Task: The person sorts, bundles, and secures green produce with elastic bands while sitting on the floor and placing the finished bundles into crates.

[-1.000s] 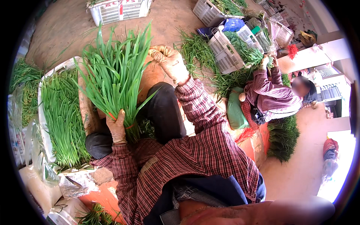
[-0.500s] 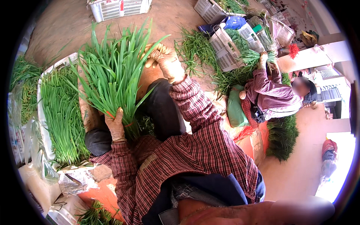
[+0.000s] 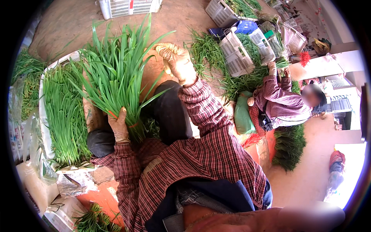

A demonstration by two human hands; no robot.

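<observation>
My left hand (image 3: 119, 127), in a pale glove, is closed round the lower part of a bunch of garlic chives (image 3: 116, 73). Its long flat leaves fan upward and away from me, and a red band (image 3: 133, 125) circles the stems near the base. Just right of the leaf tips, my gloved right hand (image 3: 176, 62) is raised, its fingers loosely bent and apart from the thumb, with nothing visible in it. To the left, a white crate (image 3: 47, 141) is packed with more garlic chives (image 3: 65, 116) lying lengthwise.
A co-worker (image 3: 284, 98) sits at the right, hands at greens beside a tipped white crate (image 3: 236, 58). Loose greens (image 3: 208, 50) lie on the floor. Another white crate (image 3: 131, 8) stands at the far edge. A clear plastic bag (image 3: 34, 150) hangs by the left crate.
My right hand has moved slightly right, off the leaves, and its fingers have loosened. The left hand keeps its hold on the bunch. The co-worker's greens have shifted.
</observation>
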